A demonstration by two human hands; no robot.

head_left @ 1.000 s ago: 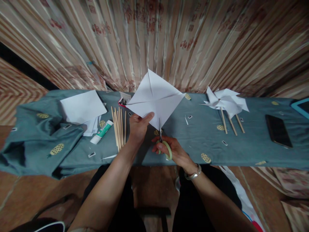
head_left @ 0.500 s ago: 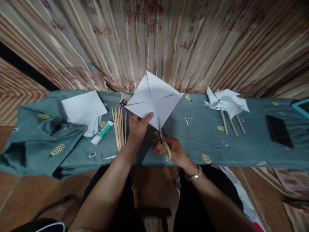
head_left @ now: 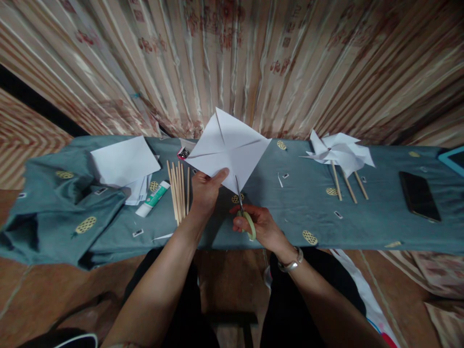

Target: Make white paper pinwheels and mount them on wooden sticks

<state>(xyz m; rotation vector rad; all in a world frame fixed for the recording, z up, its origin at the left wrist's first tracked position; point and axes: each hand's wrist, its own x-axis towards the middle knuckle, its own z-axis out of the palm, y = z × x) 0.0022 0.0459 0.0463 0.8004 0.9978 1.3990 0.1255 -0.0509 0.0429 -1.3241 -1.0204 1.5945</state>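
A white square sheet of paper [head_left: 232, 145], turned like a diamond, is held up over the table with slits running in from its corners. My left hand [head_left: 206, 191] pinches it at the lower left edge, thumb on top. My right hand [head_left: 259, 224] is closed on scissors [head_left: 247, 223] with pale green handles. Their blades lie at the paper's near corner, along the slit there. Behind and left of my left hand lie several wooden sticks [head_left: 177, 188] and a small red-edged container [head_left: 183, 153] with dark bits in it.
On the left are white paper sheets [head_left: 125, 159] and a green-and-white glue stick [head_left: 153, 198]. To the right lie paper pinwheels [head_left: 340, 151] on sticks, a dark phone [head_left: 419, 195] and a blue-edged device [head_left: 453, 158]. A striped curtain [head_left: 232, 63] hangs behind the green cloth-covered table [head_left: 290, 212].
The paper has shifted slightly left, and both hands have moved slightly left with it. The scissors remain at the near corner; my grips are the same.
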